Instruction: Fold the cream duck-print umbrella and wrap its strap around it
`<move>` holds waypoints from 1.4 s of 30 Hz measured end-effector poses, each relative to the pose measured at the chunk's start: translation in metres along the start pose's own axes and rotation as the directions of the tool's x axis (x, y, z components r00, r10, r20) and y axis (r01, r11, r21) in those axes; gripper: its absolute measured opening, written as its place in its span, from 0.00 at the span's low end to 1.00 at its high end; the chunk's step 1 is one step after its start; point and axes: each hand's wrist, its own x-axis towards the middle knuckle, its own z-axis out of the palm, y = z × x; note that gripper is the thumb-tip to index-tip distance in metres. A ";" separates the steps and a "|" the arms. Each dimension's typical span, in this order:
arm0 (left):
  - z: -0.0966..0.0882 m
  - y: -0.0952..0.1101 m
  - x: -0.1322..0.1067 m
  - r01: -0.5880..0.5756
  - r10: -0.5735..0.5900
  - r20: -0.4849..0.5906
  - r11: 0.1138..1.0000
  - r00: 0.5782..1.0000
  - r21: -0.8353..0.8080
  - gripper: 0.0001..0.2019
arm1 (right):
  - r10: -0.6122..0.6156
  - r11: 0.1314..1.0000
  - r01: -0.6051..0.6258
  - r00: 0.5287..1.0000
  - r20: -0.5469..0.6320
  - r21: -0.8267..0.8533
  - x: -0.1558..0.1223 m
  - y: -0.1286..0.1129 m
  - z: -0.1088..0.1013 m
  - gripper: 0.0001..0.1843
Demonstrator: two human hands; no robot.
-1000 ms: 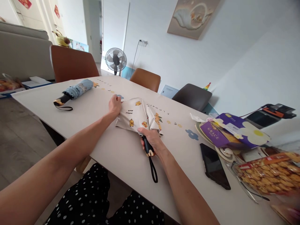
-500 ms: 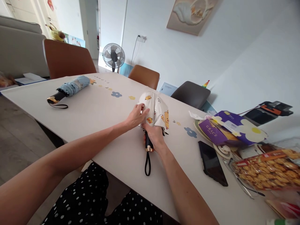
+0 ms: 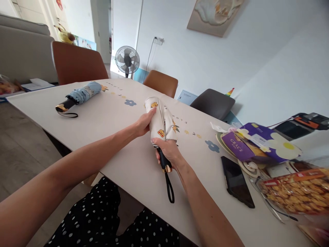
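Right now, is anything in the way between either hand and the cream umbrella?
Nothing visible is. The left hand touches the side of the cream umbrella, and the right hand grips it where canopy meets handle. The blue umbrella and phone lie apart from both.

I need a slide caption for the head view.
Right hand holds a white umbrella, left hand touches its cloth; a blue umbrella lies on the table.

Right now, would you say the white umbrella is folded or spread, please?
Folded: its canopy is gathered into a narrow bundle beyond the handle, the left hand against it.
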 end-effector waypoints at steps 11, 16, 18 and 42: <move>-0.010 0.006 0.002 0.024 -0.030 -0.025 0.974 0.999 -0.227 0.26 | -0.006 0.959 -0.065 0.969 0.249 0.274 0.003 0.008 0.011 0.16; -0.010 0.007 -0.001 0.003 -0.007 -0.018 0.985 1.000 -0.173 0.27 | -0.048 0.901 -0.060 0.970 0.236 0.430 0.000 0.005 0.016 0.20; -0.010 0.007 -0.003 0.020 -0.018 0.014 0.992 1.000 -0.127 0.28 | -0.023 0.899 -0.113 0.953 0.303 0.423 -0.003 0.003 0.015 0.19; 0.007 -0.010 -0.005 0.194 -0.207 -0.103 0.973 0.973 -0.121 0.20 | -0.049 0.949 0.055 0.998 -0.025 0.312 0.009 0.013 0.021 0.25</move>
